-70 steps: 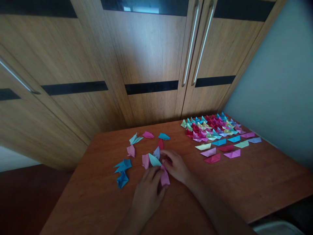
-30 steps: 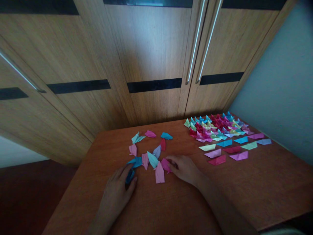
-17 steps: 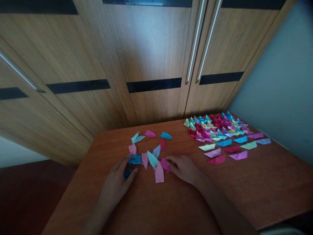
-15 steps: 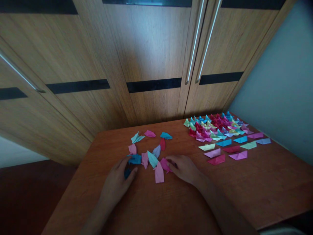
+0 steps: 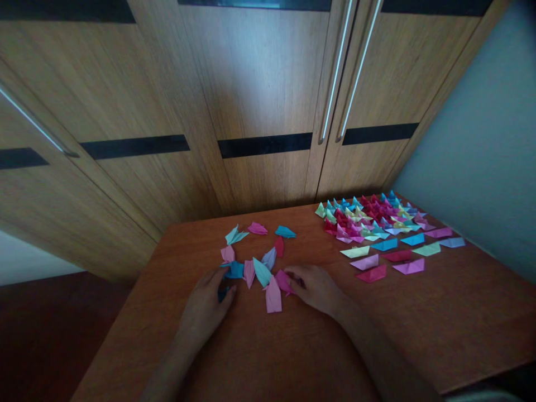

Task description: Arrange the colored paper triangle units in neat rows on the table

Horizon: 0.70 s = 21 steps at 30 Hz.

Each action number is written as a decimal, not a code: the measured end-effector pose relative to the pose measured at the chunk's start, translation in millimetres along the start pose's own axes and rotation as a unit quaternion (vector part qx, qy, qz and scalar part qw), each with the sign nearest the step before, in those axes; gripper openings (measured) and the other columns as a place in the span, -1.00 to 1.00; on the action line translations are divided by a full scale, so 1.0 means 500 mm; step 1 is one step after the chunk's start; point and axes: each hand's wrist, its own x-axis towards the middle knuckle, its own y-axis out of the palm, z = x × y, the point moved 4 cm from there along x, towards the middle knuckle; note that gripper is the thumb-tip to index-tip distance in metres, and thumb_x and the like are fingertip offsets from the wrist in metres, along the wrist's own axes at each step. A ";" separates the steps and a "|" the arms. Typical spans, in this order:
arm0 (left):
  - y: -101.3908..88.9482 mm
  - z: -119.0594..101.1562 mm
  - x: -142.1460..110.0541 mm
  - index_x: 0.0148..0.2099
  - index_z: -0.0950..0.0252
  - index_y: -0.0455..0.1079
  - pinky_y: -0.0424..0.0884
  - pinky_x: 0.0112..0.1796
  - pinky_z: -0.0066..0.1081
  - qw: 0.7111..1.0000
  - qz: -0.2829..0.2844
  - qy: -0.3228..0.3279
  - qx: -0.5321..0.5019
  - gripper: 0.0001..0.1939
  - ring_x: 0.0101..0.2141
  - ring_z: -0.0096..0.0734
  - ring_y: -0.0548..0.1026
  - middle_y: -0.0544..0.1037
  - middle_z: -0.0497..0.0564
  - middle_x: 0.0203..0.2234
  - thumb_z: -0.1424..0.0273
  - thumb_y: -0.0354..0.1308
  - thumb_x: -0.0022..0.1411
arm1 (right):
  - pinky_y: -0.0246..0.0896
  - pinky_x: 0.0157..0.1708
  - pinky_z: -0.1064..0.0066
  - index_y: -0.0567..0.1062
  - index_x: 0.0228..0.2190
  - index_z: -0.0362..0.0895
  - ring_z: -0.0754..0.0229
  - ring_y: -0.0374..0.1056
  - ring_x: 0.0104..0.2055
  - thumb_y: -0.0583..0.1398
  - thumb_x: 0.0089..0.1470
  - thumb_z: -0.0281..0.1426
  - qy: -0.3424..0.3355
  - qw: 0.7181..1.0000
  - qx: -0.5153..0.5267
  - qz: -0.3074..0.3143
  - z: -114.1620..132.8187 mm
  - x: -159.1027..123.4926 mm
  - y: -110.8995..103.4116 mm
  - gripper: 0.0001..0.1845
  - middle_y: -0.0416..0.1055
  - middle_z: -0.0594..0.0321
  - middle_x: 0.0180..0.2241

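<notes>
My left hand (image 5: 205, 298) rests on the table with thumb and fingers apart. Its fingertips touch a blue folded paper piece (image 5: 236, 270), and a darker blue one (image 5: 223, 292) shows partly between thumb and fingers. My right hand (image 5: 316, 287) has its fingertips closed on a magenta folded paper piece (image 5: 283, 281) that lies on the table. Between the hands are a light pink piece (image 5: 273, 296), a mint piece (image 5: 262, 272) and a dusty pink piece (image 5: 249, 273). These look like small paper planes. A lavender piece (image 5: 269, 258) lies just behind.
More folded pieces lie farther back: pink (image 5: 257, 228), blue (image 5: 285, 231), red (image 5: 279, 246), pale green (image 5: 235, 235). Many paper boats (image 5: 364, 218) crowd the table's (image 5: 314, 357) back right, with flatter boat shapes (image 5: 372, 273) before them. A wooden cupboard (image 5: 268, 184) stands behind.
My left hand has shifted very slightly, and less of the dark blue piece shows under it. My right hand stays at the magenta piece. The view has moved a little.
</notes>
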 end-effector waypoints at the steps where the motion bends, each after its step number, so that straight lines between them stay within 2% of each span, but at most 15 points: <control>1: -0.001 -0.001 -0.003 0.11 0.33 0.30 0.32 0.05 -0.12 1.000 -0.003 0.005 0.008 -0.58 0.03 -0.09 0.41 0.46 0.18 0.01 0.28 0.00 0.26 | 0.20 -0.24 0.47 0.51 -0.14 0.01 0.20 0.44 -0.20 0.09 0.16 -0.38 0.002 1.000 0.003 -0.001 -0.001 0.000 0.001 -0.73 0.54 0.27 -0.23; 4: -0.012 -0.002 -0.015 0.13 0.28 0.27 0.26 0.09 -0.09 0.999 -0.028 0.009 0.019 -0.56 0.07 -0.08 0.36 0.41 0.15 0.07 0.25 0.02 0.24 | 0.22 -0.22 0.45 0.51 -0.12 0.02 0.20 0.44 -0.19 0.10 0.14 -0.40 0.005 1.000 0.017 -0.008 -0.007 0.002 0.003 -0.71 0.54 0.27 -0.20; 7: -0.024 0.005 -0.030 0.14 0.24 0.25 0.29 0.08 -0.09 0.999 -0.038 -0.017 0.004 -0.56 0.05 -0.10 0.39 0.40 0.13 0.08 0.23 0.02 0.24 | 0.24 -0.18 0.43 0.49 -0.08 0.01 0.19 0.43 -0.17 0.11 0.13 -0.42 0.005 0.999 0.027 -0.024 -0.014 0.003 0.006 -0.68 0.52 0.25 -0.16; 12: -0.023 0.023 -0.052 0.08 0.26 0.32 0.40 -0.04 -0.16 0.998 -0.004 -0.066 -0.013 -0.58 -0.06 -0.12 0.49 0.47 0.13 -0.02 0.19 0.03 0.23 | 0.24 -0.15 0.41 0.50 -0.09 -0.01 0.18 0.42 -0.15 0.10 0.11 -0.45 0.002 0.998 0.019 -0.052 -0.022 0.005 0.010 -0.67 0.51 0.24 -0.14; 16: -0.019 0.026 -0.061 0.00 0.22 0.39 0.45 -0.11 -0.22 0.997 0.008 -0.066 -0.034 -0.63 -0.14 -0.17 0.54 0.55 0.06 -0.12 0.18 0.06 0.21 | 0.24 -0.21 0.42 0.51 -0.13 -0.03 0.20 0.42 -0.20 0.09 0.11 -0.47 0.006 0.998 0.015 -0.057 -0.022 0.007 0.009 -0.68 0.51 0.23 -0.18; 21: -0.021 0.026 -0.063 -0.05 0.20 0.42 0.47 -0.14 -0.24 0.997 0.018 -0.069 -0.037 -0.67 -0.16 -0.18 0.56 0.58 0.04 -0.12 0.19 0.01 0.24 | 0.23 -0.25 0.43 0.51 -0.15 -0.04 0.21 0.41 -0.23 0.08 0.11 -0.48 0.003 0.998 0.013 -0.057 -0.018 0.005 0.005 -0.69 0.50 0.24 -0.19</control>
